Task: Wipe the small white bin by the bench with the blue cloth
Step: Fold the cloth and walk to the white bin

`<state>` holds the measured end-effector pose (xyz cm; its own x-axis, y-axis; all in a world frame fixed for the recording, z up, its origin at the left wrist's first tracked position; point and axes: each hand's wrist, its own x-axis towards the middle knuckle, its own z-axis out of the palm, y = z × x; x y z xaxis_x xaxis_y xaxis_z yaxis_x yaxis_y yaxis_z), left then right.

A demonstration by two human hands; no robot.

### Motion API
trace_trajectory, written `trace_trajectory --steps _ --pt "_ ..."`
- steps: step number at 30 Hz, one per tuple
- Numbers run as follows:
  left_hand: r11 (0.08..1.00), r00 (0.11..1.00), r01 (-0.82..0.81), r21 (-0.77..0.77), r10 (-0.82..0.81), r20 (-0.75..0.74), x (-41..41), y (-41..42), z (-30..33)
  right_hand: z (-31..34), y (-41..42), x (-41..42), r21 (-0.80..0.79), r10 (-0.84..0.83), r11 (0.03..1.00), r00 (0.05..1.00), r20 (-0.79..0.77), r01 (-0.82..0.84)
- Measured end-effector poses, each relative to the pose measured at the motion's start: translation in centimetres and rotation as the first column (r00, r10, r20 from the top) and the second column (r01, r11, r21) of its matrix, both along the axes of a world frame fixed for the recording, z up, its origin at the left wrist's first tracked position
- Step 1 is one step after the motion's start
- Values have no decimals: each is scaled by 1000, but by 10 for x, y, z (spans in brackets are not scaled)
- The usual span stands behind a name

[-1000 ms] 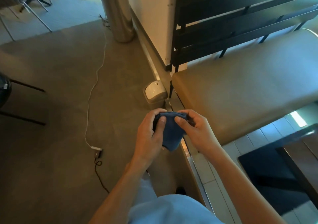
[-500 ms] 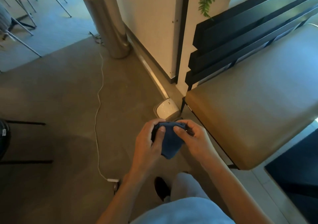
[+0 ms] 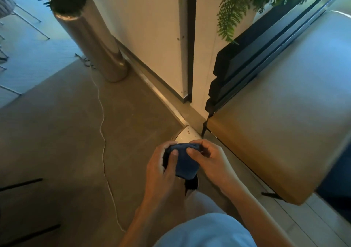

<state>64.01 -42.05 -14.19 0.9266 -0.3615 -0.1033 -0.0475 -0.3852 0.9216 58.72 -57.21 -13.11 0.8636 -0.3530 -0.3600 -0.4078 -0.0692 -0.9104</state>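
A folded blue cloth hangs between both hands at the lower middle of the head view. My left hand grips its left side with the thumb laid across the front. My right hand pinches its upper right edge. Just beyond the hands, the small white bin stands on the floor beside the bench's front leg; only its lid shows, the lower part hidden behind the cloth and hands. The tan cushioned bench fills the right side.
A tall metal planter leans by the white wall at upper left. A white cable runs along the brown floor. Dark bench back slats and ferns are at upper right. Black chair legs lie at lower left.
The view has moved closer to the bin and bench, so the bin now sits right behind the hands. Both hands keep the same hold on the cloth.
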Motion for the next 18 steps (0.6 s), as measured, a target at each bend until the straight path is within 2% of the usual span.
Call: trace_trajectory --steps 8,11,14,18 --pt "996 996 88 17 -88 -6 95 -12 -6 -1 -12 79 -69 -2 998 1000 -14 1" --pt "991 991 135 12 -134 -20 121 -15 -9 -1 -12 98 -56 -48 997 998 -29 46" --pt "983 978 184 2 -183 -101 147 -14 -12 -6 -4 116 -64 -128 990 990 -65 124" --pt "942 932 334 -14 -333 -142 184 -3 -22 -16 17 137 -30 -275 961 957 -97 273"
